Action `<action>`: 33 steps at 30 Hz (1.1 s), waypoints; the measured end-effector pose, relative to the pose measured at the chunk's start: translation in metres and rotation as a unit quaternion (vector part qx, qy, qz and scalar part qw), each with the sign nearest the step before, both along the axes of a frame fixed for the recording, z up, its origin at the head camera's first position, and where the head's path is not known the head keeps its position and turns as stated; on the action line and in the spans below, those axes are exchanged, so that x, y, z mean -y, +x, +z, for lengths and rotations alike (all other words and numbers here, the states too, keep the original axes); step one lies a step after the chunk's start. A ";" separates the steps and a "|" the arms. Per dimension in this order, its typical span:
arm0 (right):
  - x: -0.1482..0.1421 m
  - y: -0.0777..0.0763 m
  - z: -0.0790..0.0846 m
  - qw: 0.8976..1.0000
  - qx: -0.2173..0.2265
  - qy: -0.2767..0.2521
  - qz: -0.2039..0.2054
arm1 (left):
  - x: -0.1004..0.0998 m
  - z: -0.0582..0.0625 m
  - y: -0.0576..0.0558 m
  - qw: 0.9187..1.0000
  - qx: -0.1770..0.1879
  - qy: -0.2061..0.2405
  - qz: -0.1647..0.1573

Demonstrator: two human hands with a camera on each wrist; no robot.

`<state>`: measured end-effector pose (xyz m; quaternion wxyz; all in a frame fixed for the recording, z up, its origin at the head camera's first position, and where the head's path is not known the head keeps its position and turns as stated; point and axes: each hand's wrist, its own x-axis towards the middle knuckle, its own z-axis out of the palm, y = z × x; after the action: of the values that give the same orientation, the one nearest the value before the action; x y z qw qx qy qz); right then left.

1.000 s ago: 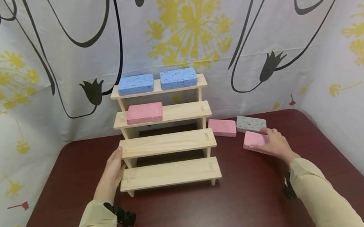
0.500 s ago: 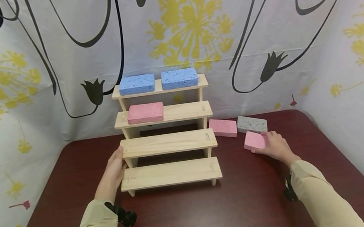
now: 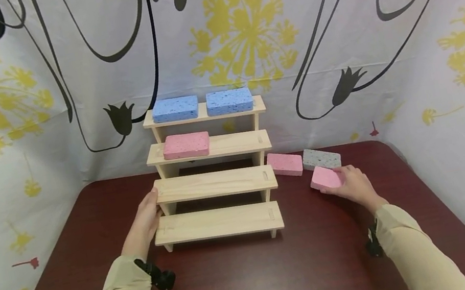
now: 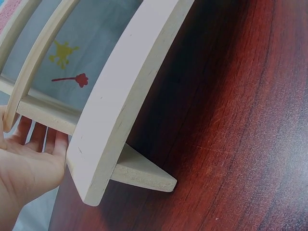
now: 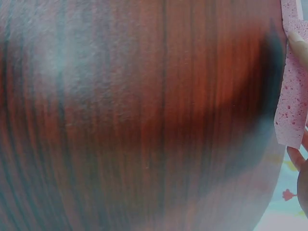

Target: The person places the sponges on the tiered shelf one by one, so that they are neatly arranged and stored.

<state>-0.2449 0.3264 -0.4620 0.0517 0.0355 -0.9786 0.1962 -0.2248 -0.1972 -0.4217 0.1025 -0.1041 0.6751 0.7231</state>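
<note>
My left hand (image 3: 144, 217) grips the left end of the second step up on a light wooden four-step stand (image 3: 218, 222). In the left wrist view its fingers (image 4: 36, 139) reach behind the stand's side support. My right hand (image 3: 354, 186) holds a pink sponge (image 3: 326, 177) between thumb and fingers, to the right of the stand. The right wrist view shows this porous sponge (image 5: 292, 101) at the right edge, thumb on one face. Two blue sponges (image 3: 175, 109) lie side by side on the top step, and one pink sponge (image 3: 186, 145) on the left of the step below.
Behind the held sponge, another pink sponge (image 3: 284, 164) and a grey sponge (image 3: 321, 158) lie on the dark red-brown table (image 3: 238, 284). A patterned cloth (image 3: 99, 75) with flowers and vines surrounds the table's back and sides.
The right hand has taken a firmer hold of the pink sponge, which has turned slightly. The left hand stays at the stand.
</note>
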 end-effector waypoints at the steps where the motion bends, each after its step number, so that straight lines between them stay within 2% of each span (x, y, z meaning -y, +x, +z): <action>1: 0.000 -0.001 0.001 1.000 -0.001 -0.002 0.000 | 0.000 0.000 0.000 1.000 0.000 0.000 0.000; 7: 0.007 -0.005 0.010 1.000 -0.012 -0.008 0.012 | -0.001 -0.001 0.002 1.000 -0.002 -0.010 0.000; 14: 0.021 -0.011 0.023 0.999 -0.036 -0.008 0.032 | -0.001 -0.002 0.006 1.000 -0.025 -0.011 -0.006; 23: 0.043 -0.017 0.041 0.996 -0.070 0.004 0.058 | -0.002 0.001 0.001 1.000 0.001 -0.005 0.003; 29: 0.053 -0.022 0.052 0.996 -0.061 0.009 0.065 | -0.002 0.001 0.001 1.000 0.000 -0.001 0.009; 33: 0.059 -0.024 0.062 0.994 -0.075 0.002 0.073 | -0.002 0.000 0.001 1.000 -0.002 -0.003 0.009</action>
<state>-0.2686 0.2674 -0.3996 0.1108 0.1217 -0.9670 0.1945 -0.2241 -0.1950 -0.4213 0.0948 -0.1091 0.6763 0.7223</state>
